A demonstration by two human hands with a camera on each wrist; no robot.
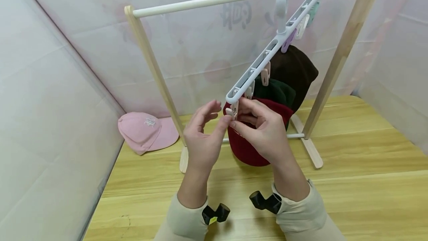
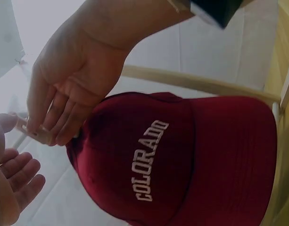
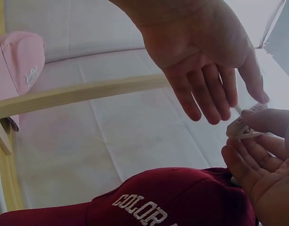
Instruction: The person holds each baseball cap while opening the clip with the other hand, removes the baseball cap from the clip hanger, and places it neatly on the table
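pale fabric walls are seen behind a wooden surface. at the far left a pink cap is laid on the surface beside the wooden rack. the left hand is held with fingers relaxed and apart, its thumb tip touching the end clip. that clip is pinched by the right hand, fingers curled on it. a dark red colorado cap is hung from the clip under the white clip hanger, with a green cap and a brown cap clipped farther right.
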